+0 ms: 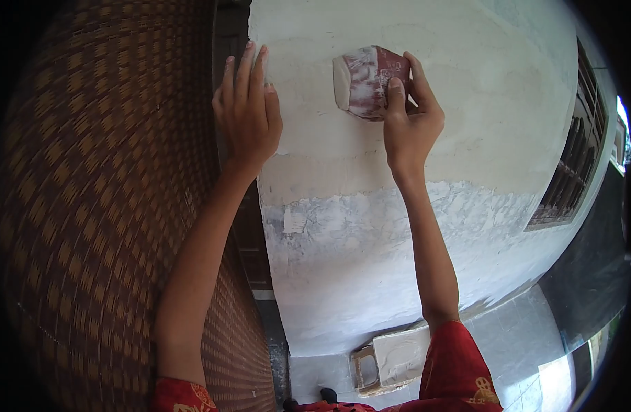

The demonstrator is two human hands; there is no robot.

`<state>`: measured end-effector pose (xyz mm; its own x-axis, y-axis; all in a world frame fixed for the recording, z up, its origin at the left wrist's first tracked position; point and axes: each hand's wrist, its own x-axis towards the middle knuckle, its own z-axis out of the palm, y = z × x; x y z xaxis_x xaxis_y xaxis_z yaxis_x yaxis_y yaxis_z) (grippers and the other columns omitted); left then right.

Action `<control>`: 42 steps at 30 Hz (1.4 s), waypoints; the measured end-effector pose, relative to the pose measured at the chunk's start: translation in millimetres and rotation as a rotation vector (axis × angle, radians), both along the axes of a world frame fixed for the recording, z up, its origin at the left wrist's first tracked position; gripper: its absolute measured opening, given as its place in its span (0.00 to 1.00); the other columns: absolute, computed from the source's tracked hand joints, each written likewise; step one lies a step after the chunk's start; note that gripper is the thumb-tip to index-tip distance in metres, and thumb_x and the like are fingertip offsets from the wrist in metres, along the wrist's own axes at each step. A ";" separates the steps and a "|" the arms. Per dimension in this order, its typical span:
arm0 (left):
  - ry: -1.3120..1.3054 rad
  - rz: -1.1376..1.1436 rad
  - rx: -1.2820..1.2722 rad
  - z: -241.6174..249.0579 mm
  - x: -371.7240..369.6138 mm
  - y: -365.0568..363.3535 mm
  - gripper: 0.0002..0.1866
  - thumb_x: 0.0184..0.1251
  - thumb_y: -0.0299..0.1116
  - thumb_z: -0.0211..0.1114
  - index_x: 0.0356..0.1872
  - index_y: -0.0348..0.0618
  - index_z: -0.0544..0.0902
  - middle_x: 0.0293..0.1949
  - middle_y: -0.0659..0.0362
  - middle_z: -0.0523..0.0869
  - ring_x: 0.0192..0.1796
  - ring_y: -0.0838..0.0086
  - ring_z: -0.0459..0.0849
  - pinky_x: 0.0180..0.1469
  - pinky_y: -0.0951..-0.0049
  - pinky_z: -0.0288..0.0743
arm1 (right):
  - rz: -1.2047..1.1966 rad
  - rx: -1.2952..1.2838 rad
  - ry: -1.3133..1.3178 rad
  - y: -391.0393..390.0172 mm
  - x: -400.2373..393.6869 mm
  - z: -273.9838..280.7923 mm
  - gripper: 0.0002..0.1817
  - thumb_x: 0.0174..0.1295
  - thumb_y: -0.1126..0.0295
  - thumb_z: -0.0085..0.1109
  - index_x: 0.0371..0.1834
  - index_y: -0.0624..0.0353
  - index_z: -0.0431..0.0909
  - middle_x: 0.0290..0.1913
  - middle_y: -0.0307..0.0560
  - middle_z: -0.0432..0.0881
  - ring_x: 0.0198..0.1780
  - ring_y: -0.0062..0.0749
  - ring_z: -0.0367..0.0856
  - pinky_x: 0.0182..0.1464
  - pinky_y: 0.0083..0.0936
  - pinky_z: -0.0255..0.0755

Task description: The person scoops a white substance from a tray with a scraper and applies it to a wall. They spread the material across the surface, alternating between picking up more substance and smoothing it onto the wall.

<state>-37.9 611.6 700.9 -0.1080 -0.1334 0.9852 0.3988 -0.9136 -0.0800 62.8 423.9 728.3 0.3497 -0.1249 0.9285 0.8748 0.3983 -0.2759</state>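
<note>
My right hand [413, 117] grips a flat reddish-brown putty scraper [370, 82] by its right side, thumb on the near face. White smears cover the scraper's face, and a thick strip of pale putty runs along its left edge, against or very close to the wall [329, 151]. Cream coating covers the upper wall; lower down, a patchy grey-white surface shows below a ragged line. At the wall's left edge, my left hand [249, 110] is open, fingers stretched upward, with nothing in it. Its palm side is hidden.
A woven brown panel [109, 172] stands close on the left, with a dark door [250, 233] behind it. On the tiled floor [514, 329] below lies a putty-smeared board or tray [401, 353]. A barred window [573, 151] is at the right.
</note>
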 end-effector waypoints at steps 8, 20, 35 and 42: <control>0.019 -0.021 -0.011 0.8 -1.4 -2.5 0.28 0.73 0.33 0.45 0.74 0.47 0.68 0.76 0.56 0.66 0.76 0.53 0.62 0.70 0.50 0.56 | -0.095 -0.128 -0.135 21.7 -9.9 -4.4 0.21 0.66 0.77 0.58 0.63 0.59 0.79 0.28 0.46 0.85 0.28 0.16 0.77 0.34 0.20 0.75; -0.005 0.003 -0.005 -0.6 0.2 -0.8 0.28 0.73 0.32 0.45 0.74 0.48 0.68 0.76 0.57 0.66 0.76 0.54 0.63 0.71 0.50 0.56 | -0.099 -0.028 -0.083 3.9 -2.0 2.2 0.21 0.68 0.79 0.55 0.64 0.61 0.78 0.36 0.50 0.88 0.30 0.20 0.80 0.36 0.20 0.77; -0.024 -0.014 0.001 -0.1 1.8 0.2 0.28 0.73 0.33 0.45 0.74 0.48 0.68 0.76 0.56 0.66 0.76 0.53 0.64 0.71 0.49 0.56 | 0.012 0.112 0.070 -20.6 22.1 14.0 0.22 0.68 0.79 0.54 0.66 0.62 0.76 0.38 0.49 0.86 0.37 0.21 0.83 0.42 0.23 0.82; 0.008 -0.019 0.003 1.5 -4.1 -0.4 0.28 0.72 0.32 0.46 0.73 0.48 0.68 0.76 0.56 0.66 0.76 0.53 0.64 0.71 0.50 0.56 | -0.041 -0.098 -0.175 25.9 -14.1 8.7 0.22 0.66 0.77 0.59 0.65 0.59 0.78 0.32 0.49 0.86 0.29 0.19 0.78 0.34 0.21 0.74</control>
<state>-42.0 611.2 702.4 -0.1024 -0.1340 0.9857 0.3807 -0.9207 -0.0856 48.7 449.8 737.0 0.1781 -0.0419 0.9831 0.9277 0.3402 -0.1536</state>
